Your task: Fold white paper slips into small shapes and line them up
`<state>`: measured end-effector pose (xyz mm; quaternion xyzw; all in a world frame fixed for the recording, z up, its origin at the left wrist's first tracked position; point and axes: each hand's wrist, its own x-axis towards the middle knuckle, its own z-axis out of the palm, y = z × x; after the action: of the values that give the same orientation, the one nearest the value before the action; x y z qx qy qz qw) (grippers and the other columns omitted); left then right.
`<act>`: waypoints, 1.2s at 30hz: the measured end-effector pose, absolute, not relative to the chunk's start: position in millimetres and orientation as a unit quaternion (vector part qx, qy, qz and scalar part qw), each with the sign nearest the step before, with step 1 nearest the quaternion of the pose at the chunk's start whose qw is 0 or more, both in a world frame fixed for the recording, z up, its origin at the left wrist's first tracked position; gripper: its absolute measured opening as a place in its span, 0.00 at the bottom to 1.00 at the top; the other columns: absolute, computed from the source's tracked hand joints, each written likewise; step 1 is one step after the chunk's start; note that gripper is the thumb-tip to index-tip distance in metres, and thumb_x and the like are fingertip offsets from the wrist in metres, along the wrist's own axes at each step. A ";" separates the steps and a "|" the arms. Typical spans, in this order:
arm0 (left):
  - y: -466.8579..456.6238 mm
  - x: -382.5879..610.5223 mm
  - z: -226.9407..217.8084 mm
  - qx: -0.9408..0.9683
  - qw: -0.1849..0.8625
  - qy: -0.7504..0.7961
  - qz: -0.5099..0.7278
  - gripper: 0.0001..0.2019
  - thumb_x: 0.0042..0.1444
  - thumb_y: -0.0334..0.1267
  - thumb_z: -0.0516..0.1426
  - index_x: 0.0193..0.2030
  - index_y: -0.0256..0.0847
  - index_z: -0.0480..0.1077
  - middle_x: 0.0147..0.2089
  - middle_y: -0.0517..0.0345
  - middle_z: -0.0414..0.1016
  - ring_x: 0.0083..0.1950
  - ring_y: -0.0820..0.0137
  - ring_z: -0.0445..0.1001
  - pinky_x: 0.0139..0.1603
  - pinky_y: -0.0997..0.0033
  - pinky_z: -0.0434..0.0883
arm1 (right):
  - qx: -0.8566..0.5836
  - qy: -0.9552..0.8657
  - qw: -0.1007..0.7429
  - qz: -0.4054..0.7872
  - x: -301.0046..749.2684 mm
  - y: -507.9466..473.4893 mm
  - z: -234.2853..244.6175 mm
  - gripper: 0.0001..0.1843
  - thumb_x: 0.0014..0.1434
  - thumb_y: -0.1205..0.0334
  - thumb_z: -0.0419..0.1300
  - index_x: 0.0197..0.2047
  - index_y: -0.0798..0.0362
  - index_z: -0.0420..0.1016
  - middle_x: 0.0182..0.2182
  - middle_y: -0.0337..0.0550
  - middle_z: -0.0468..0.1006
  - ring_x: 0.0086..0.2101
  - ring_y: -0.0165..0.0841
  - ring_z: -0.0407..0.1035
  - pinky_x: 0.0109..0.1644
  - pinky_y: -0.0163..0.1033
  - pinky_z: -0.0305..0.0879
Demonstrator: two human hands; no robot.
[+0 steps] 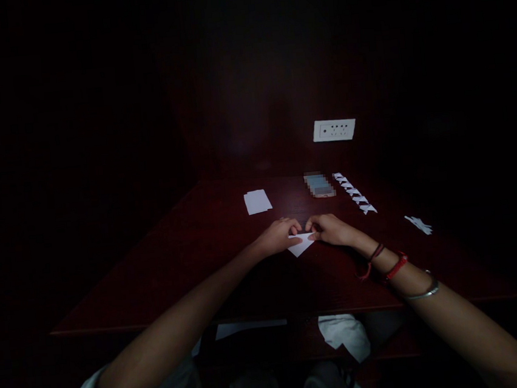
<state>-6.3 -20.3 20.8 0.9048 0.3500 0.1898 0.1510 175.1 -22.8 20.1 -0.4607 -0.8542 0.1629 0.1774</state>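
Note:
A small white sheet of paper, folded to a triangle, lies on the dark red table with its point toward me. My left hand grips the left part of its far edge, thumb on top and fingers curled. At the right part of the same edge, my right hand pinches the paper between thumb and curled fingers. The two hands nearly meet over the fold. Beyond my left hand rests a stack of white paper squares.
A row of folded paper pieces runs along the right side, with a pile of paper strips nearer me. A blurred phone-like object lies near the wall, below a white socket panel. Under the tabletop, a shelf holds white cloth.

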 end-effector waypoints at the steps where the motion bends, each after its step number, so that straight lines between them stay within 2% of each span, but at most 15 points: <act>1: -20.2 -6.2 20.3 0.906 0.148 0.349 0.189 0.09 0.45 0.36 0.54 0.34 0.38 0.64 0.32 0.59 0.64 0.34 0.73 0.62 0.32 0.76 0.59 | -0.458 -0.856 0.178 0.162 175.0 -22.7 20.4 0.10 0.43 0.65 0.56 0.33 0.56 0.69 0.25 0.39 0.70 0.25 0.25 0.62 0.29 0.30 0.55; 16: -20.9 -4.5 20.9 0.906 0.124 0.351 0.202 0.05 0.46 0.30 0.50 0.32 0.37 0.64 0.31 0.59 0.64 0.33 0.74 0.62 0.32 0.77 0.60 | -0.442 -0.859 0.208 0.151 175.0 -21.7 17.7 0.06 0.45 0.68 0.54 0.28 0.56 0.71 0.25 0.39 0.72 0.26 0.25 0.63 0.31 0.30 0.55; 20: -19.8 -4.8 18.5 0.912 0.115 0.335 0.205 0.08 0.47 0.30 0.50 0.35 0.39 0.65 0.32 0.60 0.64 0.34 0.73 0.62 0.34 0.76 0.59 | -0.423 -0.872 0.213 0.128 173.6 -24.2 18.9 0.07 0.46 0.69 0.54 0.29 0.56 0.72 0.27 0.40 0.71 0.27 0.26 0.63 0.32 0.31 0.56; 26: -19.2 -6.0 18.4 0.916 0.113 0.328 0.202 0.07 0.48 0.31 0.49 0.33 0.39 0.66 0.31 0.59 0.64 0.34 0.74 0.62 0.34 0.76 0.59 | -0.381 -0.895 0.213 0.092 175.1 -26.5 17.9 0.09 0.48 0.70 0.52 0.32 0.54 0.72 0.28 0.42 0.70 0.29 0.28 0.63 0.34 0.32 0.55; 36: -13.3 -15.8 16.2 0.942 0.111 0.259 0.184 0.08 0.53 0.34 0.47 0.35 0.39 0.67 0.34 0.58 0.65 0.37 0.74 0.63 0.40 0.76 0.58 | -0.346 -0.923 0.170 -0.005 177.6 -31.5 17.6 0.09 0.52 0.67 0.50 0.33 0.53 0.70 0.30 0.43 0.67 0.35 0.30 0.60 0.39 0.37 0.48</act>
<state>-15.8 -13.3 16.2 0.9416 0.2589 0.1842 0.1114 177.6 -31.5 17.6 -0.3458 -0.9227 -0.0050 0.1704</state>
